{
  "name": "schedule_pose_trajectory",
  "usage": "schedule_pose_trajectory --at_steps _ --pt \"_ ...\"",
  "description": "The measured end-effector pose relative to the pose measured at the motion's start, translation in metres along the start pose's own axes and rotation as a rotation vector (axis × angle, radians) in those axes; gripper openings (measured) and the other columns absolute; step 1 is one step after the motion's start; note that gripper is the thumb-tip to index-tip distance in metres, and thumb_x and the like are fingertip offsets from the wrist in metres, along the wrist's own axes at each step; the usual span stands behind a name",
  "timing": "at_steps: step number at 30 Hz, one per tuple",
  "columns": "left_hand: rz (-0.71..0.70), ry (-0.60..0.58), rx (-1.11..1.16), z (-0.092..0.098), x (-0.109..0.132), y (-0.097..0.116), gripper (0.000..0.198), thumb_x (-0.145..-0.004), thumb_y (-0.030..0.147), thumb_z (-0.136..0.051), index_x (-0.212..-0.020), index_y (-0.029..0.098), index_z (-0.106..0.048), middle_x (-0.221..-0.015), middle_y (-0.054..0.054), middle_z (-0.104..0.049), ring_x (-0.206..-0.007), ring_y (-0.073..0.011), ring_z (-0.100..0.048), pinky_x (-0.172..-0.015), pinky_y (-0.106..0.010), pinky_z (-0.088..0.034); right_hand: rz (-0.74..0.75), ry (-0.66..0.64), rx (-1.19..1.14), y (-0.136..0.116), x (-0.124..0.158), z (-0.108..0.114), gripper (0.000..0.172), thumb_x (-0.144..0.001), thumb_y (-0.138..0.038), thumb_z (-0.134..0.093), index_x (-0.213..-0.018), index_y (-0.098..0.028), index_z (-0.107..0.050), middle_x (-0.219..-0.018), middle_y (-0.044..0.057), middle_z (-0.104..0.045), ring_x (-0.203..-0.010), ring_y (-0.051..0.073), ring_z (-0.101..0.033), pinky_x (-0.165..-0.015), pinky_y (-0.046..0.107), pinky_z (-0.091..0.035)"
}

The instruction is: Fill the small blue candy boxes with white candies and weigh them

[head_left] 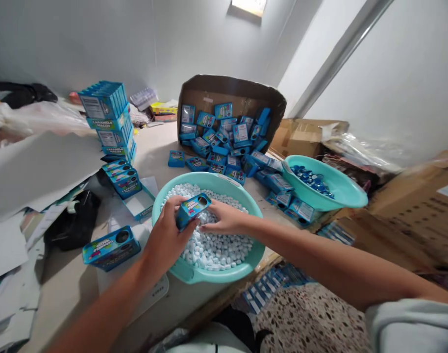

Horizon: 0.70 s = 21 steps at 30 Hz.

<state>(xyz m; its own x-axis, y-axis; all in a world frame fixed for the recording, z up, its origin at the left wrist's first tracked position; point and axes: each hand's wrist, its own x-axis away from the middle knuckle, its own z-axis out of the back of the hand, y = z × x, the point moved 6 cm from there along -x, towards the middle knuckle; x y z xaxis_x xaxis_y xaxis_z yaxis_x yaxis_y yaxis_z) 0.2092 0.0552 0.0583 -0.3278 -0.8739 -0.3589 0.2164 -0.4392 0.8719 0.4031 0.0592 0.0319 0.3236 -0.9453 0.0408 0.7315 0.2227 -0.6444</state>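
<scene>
My left hand [168,229] grips a small blue candy box [188,212] that has a dark round spot on its end. The box is tilted above a turquoise basin [259,215] filled with small white candies [216,247]. Close to the box's right side, my right hand [226,218] reaches over the candies, its thumb and fingers apart. Some of its fingertips are hidden behind the box. A larger blue display box [112,247] lies on the table left of my left forearm.
Blue boxes spill from a tipped carton [231,86] behind the basin. On the right, a second turquoise basin [347,193] holds shiny blue round pieces [312,181]. Stacked display boxes [108,117] stand back left. White cardboard sheets [43,166] lie left; cartons [422,211] stand right.
</scene>
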Motion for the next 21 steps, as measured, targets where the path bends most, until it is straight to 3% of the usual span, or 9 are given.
schedule_pose_trajectory --at_steps 5,8,12,15,18,21 --pt "-0.019 -0.007 -0.009 0.001 -0.003 0.001 0.042 -0.091 0.030 -0.066 -0.129 0.026 -0.049 -0.128 -0.008 -0.063 -0.122 -0.0257 -0.062 -0.103 -0.041 -0.050 -0.244 0.084 -0.417 -0.001 -0.008 -0.003 0.045 -0.062 -0.049 -0.087 -0.097 -0.022 -0.077 -0.109 0.004 -0.075 -0.116 0.035 -0.062 -0.111 0.048 -0.039" --pt "-0.092 -0.014 -0.053 0.001 -0.006 0.005 0.041 -0.095 0.027 -0.062 -0.135 0.024 -0.052 -0.132 -0.011 -0.061 -0.128 -0.0265 -0.058 -0.109 -0.043 -0.048 -0.309 0.140 -0.521 -0.002 -0.014 -0.011 0.038 -0.069 -0.051 -0.078 -0.094 -0.022 -0.076 -0.105 0.003 -0.076 -0.114 0.033 -0.062 -0.110 0.047 -0.041" --pt "-0.099 -0.072 -0.030 -0.002 -0.010 0.005 0.048 -0.094 0.021 -0.061 -0.141 0.021 -0.051 -0.135 -0.012 -0.059 -0.132 -0.0269 -0.056 -0.113 -0.043 -0.046 -0.414 0.161 -0.662 0.000 -0.011 -0.023 0.047 -0.082 -0.064 -0.057 -0.099 -0.024 -0.075 -0.090 0.005 -0.076 -0.097 0.029 -0.069 -0.098 0.049 -0.050" --pt "-0.104 -0.114 0.011 -0.005 -0.012 0.007 0.051 -0.091 0.017 -0.062 -0.141 0.021 -0.053 -0.134 -0.011 -0.060 -0.130 -0.0274 -0.057 -0.112 -0.042 -0.047 -0.499 0.160 -0.847 -0.001 -0.010 -0.034 0.054 -0.081 -0.071 -0.050 -0.097 -0.025 -0.075 -0.080 0.007 -0.075 -0.086 0.031 -0.070 -0.087 0.051 -0.055" --pt "-0.146 -0.174 0.039 -0.011 -0.013 0.011 0.053 -0.090 0.015 -0.063 -0.141 0.023 -0.054 -0.133 -0.010 -0.060 -0.128 -0.0274 -0.059 -0.111 -0.041 -0.048 -0.534 0.188 -1.051 -0.004 -0.015 -0.043 0.056 -0.076 -0.072 -0.051 -0.098 -0.027 -0.076 -0.080 0.008 -0.076 -0.089 0.033 -0.071 -0.088 0.050 -0.056" --pt "-0.149 -0.194 0.038 -0.015 -0.012 0.011 0.054 -0.091 0.015 -0.061 -0.143 0.024 -0.051 -0.136 -0.011 -0.057 -0.129 -0.0275 -0.058 -0.112 -0.042 -0.048 -0.520 0.206 -1.091 -0.006 -0.023 -0.046 0.059 -0.073 -0.072 -0.050 -0.100 -0.027 -0.075 -0.082 0.007 -0.078 -0.093 0.034 -0.071 -0.091 0.049 -0.056"
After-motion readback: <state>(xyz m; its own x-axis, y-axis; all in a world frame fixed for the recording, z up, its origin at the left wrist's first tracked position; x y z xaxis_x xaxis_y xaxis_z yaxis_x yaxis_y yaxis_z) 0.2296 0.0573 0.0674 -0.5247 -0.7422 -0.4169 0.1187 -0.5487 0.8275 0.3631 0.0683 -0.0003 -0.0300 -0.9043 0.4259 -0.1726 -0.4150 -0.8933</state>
